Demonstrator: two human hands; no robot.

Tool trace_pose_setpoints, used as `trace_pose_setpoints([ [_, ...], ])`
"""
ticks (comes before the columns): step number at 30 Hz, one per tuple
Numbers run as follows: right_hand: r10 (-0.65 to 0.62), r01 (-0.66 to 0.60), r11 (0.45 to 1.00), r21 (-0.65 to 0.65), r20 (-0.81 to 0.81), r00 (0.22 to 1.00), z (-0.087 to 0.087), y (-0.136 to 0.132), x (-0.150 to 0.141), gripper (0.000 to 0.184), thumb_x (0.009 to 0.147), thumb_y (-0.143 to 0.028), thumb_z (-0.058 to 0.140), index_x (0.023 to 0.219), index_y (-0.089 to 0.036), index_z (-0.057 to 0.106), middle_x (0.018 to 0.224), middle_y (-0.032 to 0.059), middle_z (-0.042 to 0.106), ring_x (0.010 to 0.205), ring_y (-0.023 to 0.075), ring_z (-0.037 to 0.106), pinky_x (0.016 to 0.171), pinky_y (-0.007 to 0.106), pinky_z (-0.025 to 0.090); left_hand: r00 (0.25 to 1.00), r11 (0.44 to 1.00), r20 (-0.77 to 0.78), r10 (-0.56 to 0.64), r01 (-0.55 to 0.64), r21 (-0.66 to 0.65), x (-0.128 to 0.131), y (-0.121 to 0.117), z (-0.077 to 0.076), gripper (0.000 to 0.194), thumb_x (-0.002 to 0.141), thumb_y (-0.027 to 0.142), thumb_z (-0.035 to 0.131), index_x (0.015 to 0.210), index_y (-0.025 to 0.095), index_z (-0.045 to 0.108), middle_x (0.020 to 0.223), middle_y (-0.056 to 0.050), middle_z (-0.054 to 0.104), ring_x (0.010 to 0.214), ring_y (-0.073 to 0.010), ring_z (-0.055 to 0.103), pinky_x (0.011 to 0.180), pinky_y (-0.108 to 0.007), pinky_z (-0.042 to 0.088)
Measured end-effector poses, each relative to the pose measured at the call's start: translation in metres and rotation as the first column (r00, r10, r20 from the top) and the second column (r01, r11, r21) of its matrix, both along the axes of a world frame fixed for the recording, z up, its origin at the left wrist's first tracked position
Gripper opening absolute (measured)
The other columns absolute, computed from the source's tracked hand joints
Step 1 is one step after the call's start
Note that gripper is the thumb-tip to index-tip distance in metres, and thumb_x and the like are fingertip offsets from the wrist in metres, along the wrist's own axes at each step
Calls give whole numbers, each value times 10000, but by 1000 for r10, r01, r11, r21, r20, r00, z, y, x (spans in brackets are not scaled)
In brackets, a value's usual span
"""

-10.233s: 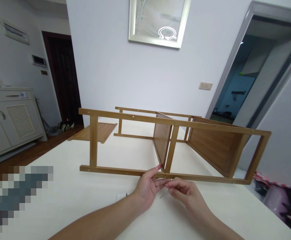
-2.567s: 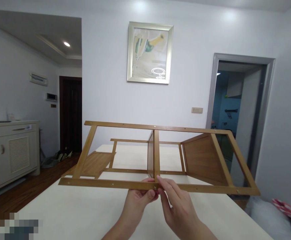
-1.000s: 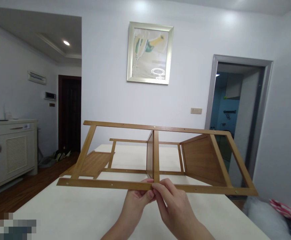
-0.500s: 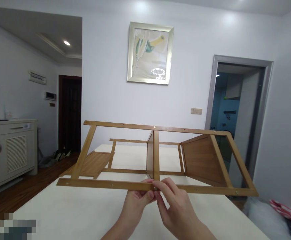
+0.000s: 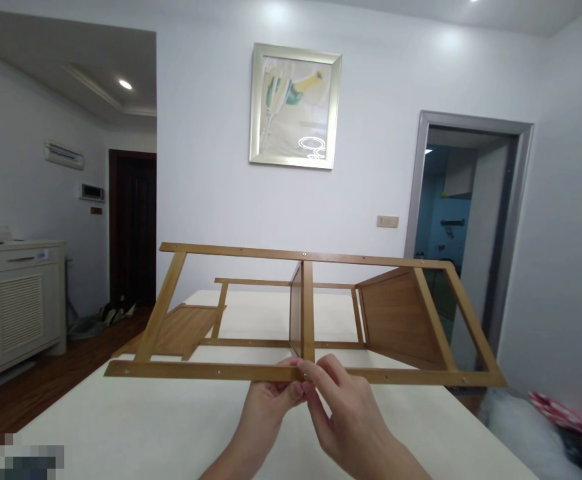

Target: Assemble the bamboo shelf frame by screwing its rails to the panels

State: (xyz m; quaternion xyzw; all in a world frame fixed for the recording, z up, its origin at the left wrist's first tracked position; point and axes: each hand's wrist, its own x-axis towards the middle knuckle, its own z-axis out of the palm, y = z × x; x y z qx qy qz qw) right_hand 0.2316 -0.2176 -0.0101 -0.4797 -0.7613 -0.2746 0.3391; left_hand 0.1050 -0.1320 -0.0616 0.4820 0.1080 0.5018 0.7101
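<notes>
A wooden shelf frame (image 5: 195,371) lies on its side on the white table, its two ladder-like sides joined by a middle shelf board (image 5: 296,310) and another shelf board (image 5: 401,320) at the right. My left hand (image 5: 267,415) grips the near lower rail from below, close to the middle crosspiece, with its thumb up by the joint. At that same joint my right hand (image 5: 351,408) pinches a small screw (image 5: 305,377) between thumb and forefinger; the fingers partly hide it. Another wooden board (image 5: 185,329) lies flat on the table behind the left end.
The white table (image 5: 135,427) extends under and beyond the frame. A white cabinet (image 5: 21,300) stands at the left. On the right are a doorway (image 5: 418,180) and a plastic-wrapped bundle (image 5: 511,427). A framed picture (image 5: 295,107) hangs ahead.
The whole view has shifted slightly, so everything sits a little further left. Both hands stay at the same joint, with the right fingers only slightly moved around the screw.
</notes>
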Motion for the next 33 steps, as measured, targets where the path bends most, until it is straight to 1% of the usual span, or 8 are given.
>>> trace_pose_setpoints([
  [4,-12,11,1000,28,13,1000,-3,2,2,202,953,-158,410,1025,-204,593,831,40,583,589,127,551,512,240,361,1000,998,1,29,-29,-49,0,1,-1,486,555,359,910,956,141,741,903,-114,760,852,-238,696,799,-383,584],
  [7,-37,36,997,63,1,999,-4,4,2,161,970,-199,426,950,-196,586,802,35,583,568,131,547,495,252,343,999,997,4,43,-42,-71,0,1,-2,482,537,344,920,939,143,745,873,-102,759,822,-216,692,782,-362,587],
  [12,0,-1,999,-38,-17,1000,1,0,1,285,941,-143,420,1192,-200,541,907,53,599,669,138,598,545,240,398,1000,1000,-2,7,-7,-6,1,1,1,443,594,367,892,948,144,747,888,-102,756,836,-218,691,804,-366,580],
  [18,-37,37,998,56,-2,999,-2,3,1,170,961,-183,431,912,-194,593,782,28,572,571,124,545,498,239,350,999,997,7,48,-47,-60,1,0,0,469,549,353,914,937,151,745,867,-98,761,815,-215,691,785,-364,582],
  [21,-32,33,999,30,-21,999,-1,2,2,169,950,-179,441,1030,-193,589,828,38,589,608,129,569,515,236,378,1000,999,1,27,-27,-24,0,-1,1,436,584,360,897,941,158,750,851,-86,756,813,-208,685,792,-360,578],
  [24,8,-9,1000,-29,-17,1000,1,-1,2,280,940,-150,423,1176,-214,561,873,45,590,651,130,582,536,227,404,1000,1000,-11,10,-10,2,0,-2,1,411,612,362,883,942,155,753,837,-83,752,815,-211,686,804,-367,575],
  [29,-37,36,998,45,14,999,-1,2,2,172,963,-189,428,925,-199,594,786,27,570,563,120,532,495,240,342,999,998,7,36,-36,-45,1,0,-2,450,569,354,905,947,163,754,892,-96,762,828,-216,690,791,-360,577],
  [33,-18,18,1000,11,6,1000,0,2,2,203,955,-171,419,1077,-191,581,847,40,591,620,125,567,520,235,367,1000,1000,9,16,-16,-17,1,0,-1,443,586,360,897,953,154,756,879,-98,759,821,-218,691,794,-369,579],
])
